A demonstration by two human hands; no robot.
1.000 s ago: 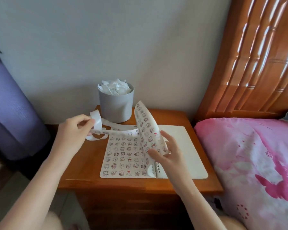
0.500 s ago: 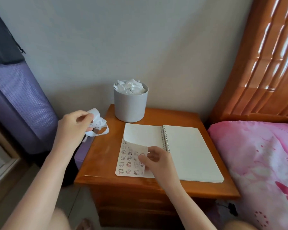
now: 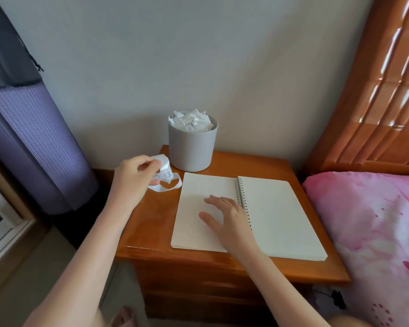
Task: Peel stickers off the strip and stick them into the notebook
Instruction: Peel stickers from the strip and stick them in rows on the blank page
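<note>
Wooden desk [image 3: 151, 223] fills the middle of the frame, pushed against a pale wall [image 3: 198, 55], with a bed [image 3: 368, 232] along its right side.

At centre left, the left hand [image 3: 134, 178] is raised over the desk's back left corner. Its fingers and thumb are curled round a white strip [image 3: 167, 175], pinching it. The strip is coiled. One part bulges above the fingers, and a loop hangs down to the right, just beside the notebook's upper left corner. Small cartoon stickers [image 3: 166, 175] show on the strip near the fingertips. Whether the loop touches the desk cannot be told.

The right hand [image 3: 227, 213] lies palm down on the left page of the notebook [image 3: 279, 215]. Its fingers are straight and slightly spread, pressing the paper and gripping nothing. The hand sits next to the spiral binding [image 3: 242, 201], which runs down the middle of the open notebook. Both pages that show are plain white. The notebook lies flat on the desk, taking up most of its right and centre.

A round grey tub [image 3: 190, 149] stands at the back of the desk, near the wall and just above the notebook's upper left corner. It is heaped with crumpled white paper scraps [image 3: 191, 120].

On the right of the frame, the bed has a pink patterned cover, and a slatted wooden headboard [image 3: 376, 90] rises in the upper right. A purple textured roll [image 3: 33, 142] stands at the left, with dark cloth [image 3: 5, 43] above it in the upper left corner.
</note>
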